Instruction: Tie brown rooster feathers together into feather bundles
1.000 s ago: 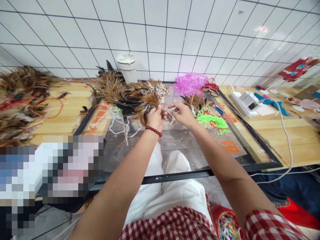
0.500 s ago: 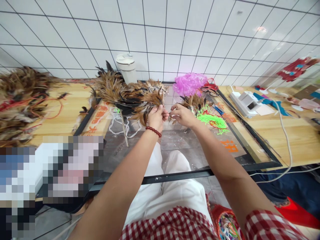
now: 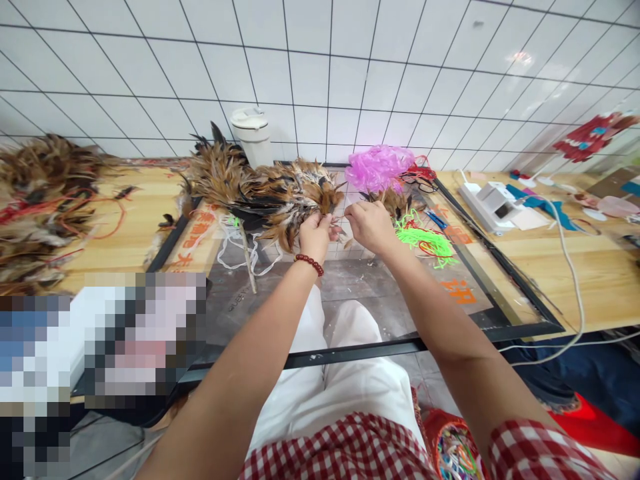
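Observation:
A large bundle of brown and black feathers (image 3: 295, 190) lies across the glass-topped frame in front of me. At its near right end my left hand (image 3: 315, 235), with a beaded bracelet at the wrist, is closed on the feathers. Just to the right, my right hand (image 3: 371, 225) is pinched shut on a thin strand. The strand spans the small gap between the hands; whether it is a quill or a string I cannot tell. Behind the right hand sits a smaller clump of feathers (image 3: 397, 200). Bright green cord (image 3: 427, 247) is heaped beside that hand.
A white lidded cup (image 3: 253, 137) stands by the tiled wall. Pink plastic film (image 3: 377, 167) and blue-handled pliers (image 3: 437, 220) lie at the back right. White ribbon and a thin stick (image 3: 247, 257) are left of centre. More feathers (image 3: 47, 170) pile up at far left.
My right hand has turned and its fingers have closed into a pinch. A thin strand now shows between my hands. The left hand has shifted only slightly.

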`<state>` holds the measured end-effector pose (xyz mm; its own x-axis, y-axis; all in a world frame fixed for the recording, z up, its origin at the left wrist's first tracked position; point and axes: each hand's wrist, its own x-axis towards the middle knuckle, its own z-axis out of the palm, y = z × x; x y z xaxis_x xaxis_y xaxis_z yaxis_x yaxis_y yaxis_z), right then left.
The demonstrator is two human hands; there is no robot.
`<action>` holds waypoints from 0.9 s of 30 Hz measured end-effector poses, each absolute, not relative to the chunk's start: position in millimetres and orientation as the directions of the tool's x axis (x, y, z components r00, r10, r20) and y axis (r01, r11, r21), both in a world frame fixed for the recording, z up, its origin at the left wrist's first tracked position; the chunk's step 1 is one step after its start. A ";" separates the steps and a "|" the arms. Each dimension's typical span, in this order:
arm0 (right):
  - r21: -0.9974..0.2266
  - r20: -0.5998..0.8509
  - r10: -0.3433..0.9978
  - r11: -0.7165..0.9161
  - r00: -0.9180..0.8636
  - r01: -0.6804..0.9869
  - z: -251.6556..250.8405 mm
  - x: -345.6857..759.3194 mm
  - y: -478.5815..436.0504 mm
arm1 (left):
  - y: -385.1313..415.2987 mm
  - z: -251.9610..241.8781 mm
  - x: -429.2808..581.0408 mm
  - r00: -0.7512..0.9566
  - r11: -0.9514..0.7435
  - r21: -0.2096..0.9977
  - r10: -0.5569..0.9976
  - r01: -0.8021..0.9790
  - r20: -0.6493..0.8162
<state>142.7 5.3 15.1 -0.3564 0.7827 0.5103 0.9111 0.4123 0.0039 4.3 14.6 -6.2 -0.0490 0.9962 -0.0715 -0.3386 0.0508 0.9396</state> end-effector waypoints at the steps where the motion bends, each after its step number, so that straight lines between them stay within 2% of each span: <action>1: 0.021 0.509 0.777 0.419 -0.371 0.908 15.4 142.2 4.8 | 14.2 -6.8 4.9 -0.034 0.054 0.946 0.997 -0.320 -0.069; 13: 0.168 0.523 0.721 0.435 -0.454 0.885 15.9 139.4 4.5 | 10.7 -8.2 6.2 0.051 0.052 0.983 0.998 -0.178 -0.043; 19: 0.091 0.527 0.731 0.460 -0.435 0.883 15.8 137.7 2.8 | 10.2 -5.8 4.9 0.117 0.129 0.961 0.988 -0.246 -0.103; 21: 0.004 0.556 0.733 0.468 -0.391 0.884 16.4 136.2 2.4 | 10.7 -4.9 3.2 0.132 0.164 0.946 0.983 -0.279 -0.132; 23: -0.176 0.604 0.755 0.439 -0.255 0.881 15.8 135.3 4.3 | 10.7 -3.4 1.5 0.146 0.187 0.928 0.978 -0.322 -0.147; 25: -0.468 0.575 0.817 0.373 -0.045 0.801 13.3 135.9 9.0 | 10.1 -1.4 0.2 0.157 0.199 0.903 0.976 -0.380 -0.149; 27: -0.776 0.376 0.924 0.277 0.063 0.566 9.6 137.6 14.3 | 8.9 0.6 -0.4 0.175 0.208 0.877 0.974 -0.433 -0.144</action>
